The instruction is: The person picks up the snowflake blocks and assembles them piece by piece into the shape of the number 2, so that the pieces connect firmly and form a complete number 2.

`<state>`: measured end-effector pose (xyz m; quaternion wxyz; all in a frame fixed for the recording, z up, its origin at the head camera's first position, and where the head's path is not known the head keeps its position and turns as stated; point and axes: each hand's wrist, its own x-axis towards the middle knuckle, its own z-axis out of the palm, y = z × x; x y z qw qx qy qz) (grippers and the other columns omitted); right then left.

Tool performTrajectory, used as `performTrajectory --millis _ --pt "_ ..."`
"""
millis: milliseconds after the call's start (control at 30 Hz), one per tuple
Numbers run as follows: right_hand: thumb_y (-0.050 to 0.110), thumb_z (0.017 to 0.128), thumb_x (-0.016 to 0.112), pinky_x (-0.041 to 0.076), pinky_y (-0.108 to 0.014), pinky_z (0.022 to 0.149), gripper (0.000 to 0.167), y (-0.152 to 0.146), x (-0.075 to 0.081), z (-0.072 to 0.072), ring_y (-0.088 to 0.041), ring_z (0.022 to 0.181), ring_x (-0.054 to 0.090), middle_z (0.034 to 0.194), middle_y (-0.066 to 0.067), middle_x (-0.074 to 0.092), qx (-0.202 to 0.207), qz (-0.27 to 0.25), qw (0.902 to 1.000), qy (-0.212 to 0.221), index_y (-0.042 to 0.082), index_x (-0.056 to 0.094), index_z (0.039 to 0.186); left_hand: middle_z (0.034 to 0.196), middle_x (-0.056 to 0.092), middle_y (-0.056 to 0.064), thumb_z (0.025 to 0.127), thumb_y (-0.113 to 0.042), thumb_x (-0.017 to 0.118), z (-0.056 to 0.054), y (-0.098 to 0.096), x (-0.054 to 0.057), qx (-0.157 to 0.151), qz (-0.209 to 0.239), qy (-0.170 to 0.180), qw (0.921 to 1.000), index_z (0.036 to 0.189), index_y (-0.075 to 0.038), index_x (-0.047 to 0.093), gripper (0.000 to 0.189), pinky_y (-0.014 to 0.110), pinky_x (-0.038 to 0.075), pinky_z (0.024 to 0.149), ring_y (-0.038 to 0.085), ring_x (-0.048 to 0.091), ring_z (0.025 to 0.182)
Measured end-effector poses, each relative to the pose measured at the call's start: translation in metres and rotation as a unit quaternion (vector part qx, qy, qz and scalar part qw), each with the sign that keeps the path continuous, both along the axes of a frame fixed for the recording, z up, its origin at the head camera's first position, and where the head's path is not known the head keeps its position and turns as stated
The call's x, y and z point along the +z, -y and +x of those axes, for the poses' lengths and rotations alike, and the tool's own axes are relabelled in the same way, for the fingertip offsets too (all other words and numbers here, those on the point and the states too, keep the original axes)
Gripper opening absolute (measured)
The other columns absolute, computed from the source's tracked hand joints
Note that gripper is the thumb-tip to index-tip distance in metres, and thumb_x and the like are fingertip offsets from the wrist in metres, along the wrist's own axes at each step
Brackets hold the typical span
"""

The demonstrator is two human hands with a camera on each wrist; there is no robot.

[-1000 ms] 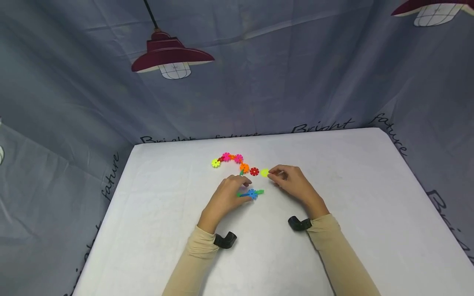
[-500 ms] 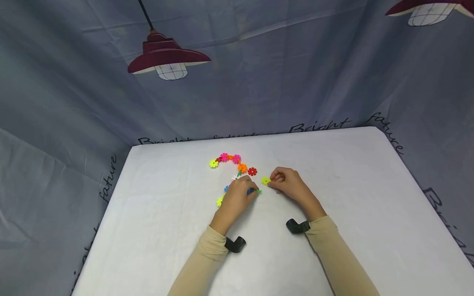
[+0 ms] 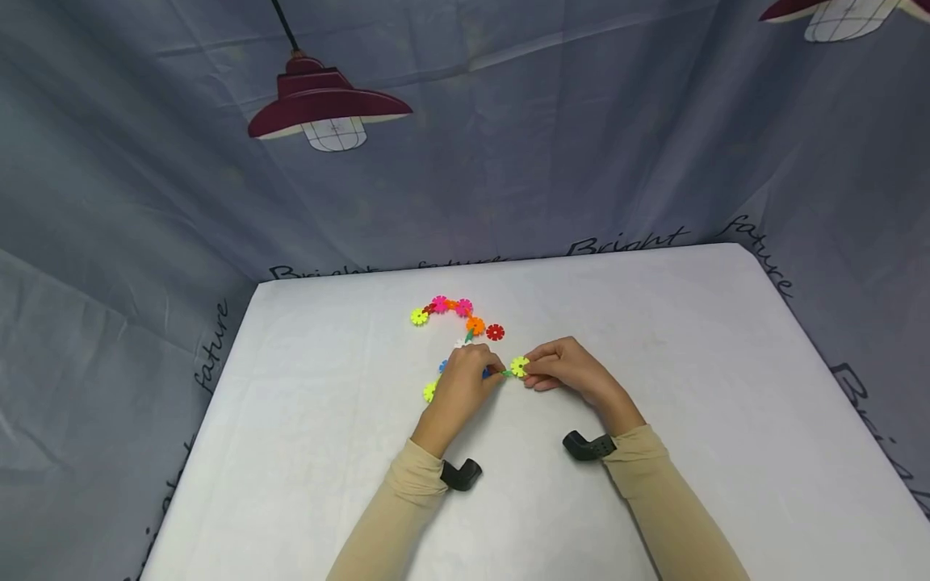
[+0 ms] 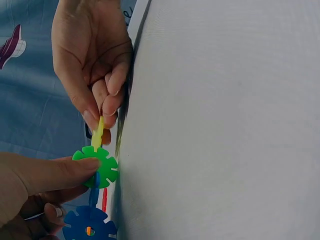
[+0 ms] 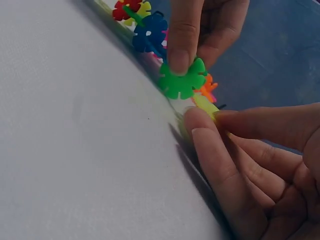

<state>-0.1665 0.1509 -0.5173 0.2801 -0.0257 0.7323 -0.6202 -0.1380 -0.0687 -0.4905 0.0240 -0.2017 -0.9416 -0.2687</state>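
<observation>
My left hand (image 3: 461,383) pinches a green notched snowflake disc (image 4: 109,175) between thumb and fingers. Blue discs (image 5: 150,32) are joined on behind it in a chain. My right hand (image 3: 574,373) pinches a yellow snowflake disc (image 3: 519,367) at its edge. In the left wrist view the yellow disc's edge touches the green disc's rim, the two standing crosswise; how deep the notches engage I cannot tell. Part of the chain is hidden under my left hand, with a yellow disc (image 3: 430,392) showing beside it.
A single red disc (image 3: 495,332) lies just beyond the hands. Linked pink (image 3: 463,307), orange (image 3: 475,326) and yellow (image 3: 419,317) discs curve across the white table (image 3: 349,363). A grey printed curtain (image 3: 494,161) stands behind the table.
The left hand has taken hold of the green end of the chain. The right hand has brought the yellow disc nearer and down to the green one, where they now meet.
</observation>
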Motion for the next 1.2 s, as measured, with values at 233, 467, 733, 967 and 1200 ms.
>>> performTrajectory --millis 233,467,733,967,1200 --pt "0.006 0.099 0.063 0.061 -0.024 0.069 0.04 0.004 0.002 0.001 -0.012 0.074 0.076 0.09 -0.013 0.079 -0.002 0.005 0.9998 0.022 -0.016 0.058 0.131 0.08 0.072 0.0 0.085 -0.012 0.086 0.0 0.0 0.002 -0.006 -0.007 -0.011 0.9999 0.086 -0.01 0.081 0.005 0.033 0.052 0.08 0.015 0.067 0.078" --pt "0.001 0.097 0.065 0.061 -0.023 0.068 0.038 0.012 0.003 0.003 -0.011 0.072 0.076 0.094 -0.021 0.078 -0.013 0.002 0.9997 0.019 -0.019 0.059 0.129 0.081 0.072 0.001 0.085 -0.011 0.085 -0.001 -0.001 -0.001 -0.014 -0.006 -0.006 0.9999 0.087 -0.009 0.081 0.005 0.031 0.053 0.078 0.015 0.067 0.079" --pt "0.005 0.095 0.069 0.061 -0.023 0.064 0.033 0.015 0.004 0.0 -0.01 0.067 0.075 0.084 -0.013 0.078 -0.003 0.02 0.9996 0.022 -0.015 0.066 0.121 0.081 0.072 0.002 0.085 -0.01 0.085 -0.002 0.0 -0.001 -0.016 -0.004 -0.003 0.9999 0.087 -0.009 0.08 0.006 0.031 0.053 0.078 0.015 0.067 0.079" --pt "0.026 0.098 0.072 0.06 -0.026 0.061 0.032 0.012 0.002 -0.017 -0.012 0.064 0.072 0.077 -0.008 0.076 0.012 0.099 0.9924 -0.073 -0.003 0.074 0.11 0.081 0.071 -0.002 0.083 -0.015 0.088 -0.001 0.001 0.002 -0.022 -0.038 -0.005 0.999 0.086 -0.014 0.08 0.008 0.034 0.051 0.081 0.014 0.068 0.08" --pt "0.024 0.097 0.073 0.048 -0.027 0.064 0.038 0.035 0.001 -0.036 -0.011 0.063 0.058 0.088 -0.006 0.065 0.025 0.206 0.9498 -0.234 0.006 0.068 0.13 0.081 0.071 -0.004 0.083 -0.017 0.087 0.0 0.005 0.007 -0.026 -0.044 0.024 0.9984 0.083 -0.015 0.08 0.008 0.036 0.051 0.085 0.011 0.068 0.079"
